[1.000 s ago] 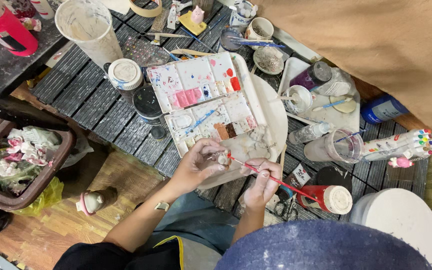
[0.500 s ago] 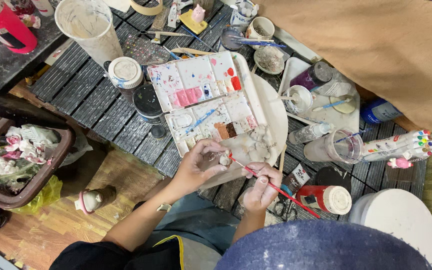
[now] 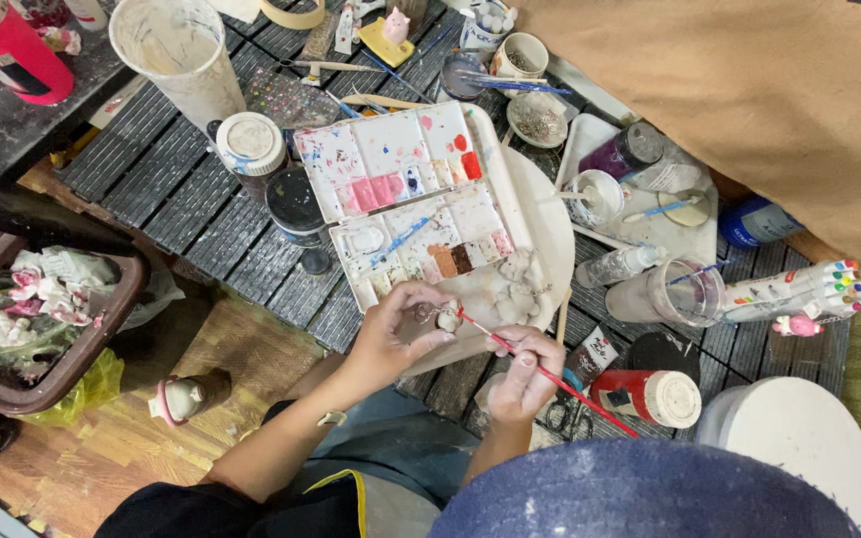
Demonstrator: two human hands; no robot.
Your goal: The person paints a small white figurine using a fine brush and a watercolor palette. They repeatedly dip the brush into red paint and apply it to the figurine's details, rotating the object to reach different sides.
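Note:
My left hand [image 3: 398, 333] pinches a small pale clay figure [image 3: 447, 318] over the near edge of a white tray [image 3: 550, 214]. My right hand [image 3: 525, 371] grips a thin red paintbrush [image 3: 560, 378], its tip touching the figure. Beside the figure, several unpainted clay pieces [image 3: 520, 284] lie on the tray. A white paint palette [image 3: 406, 194] with pink, red and brown wells rests just beyond my hands.
A dark slatted table [image 3: 201, 209] carries a tall plastic cup [image 3: 181, 50], lidded paint jars [image 3: 251, 144], a red paint bottle [image 3: 650, 396], a clear water cup [image 3: 685, 294] and a marker set [image 3: 799, 289]. A brown bin of crumpled paper [image 3: 37, 319] stands left.
My right hand has shifted slightly, bringing the brush tip closer onto the figure. The left hand keeps the figure in about the same place.

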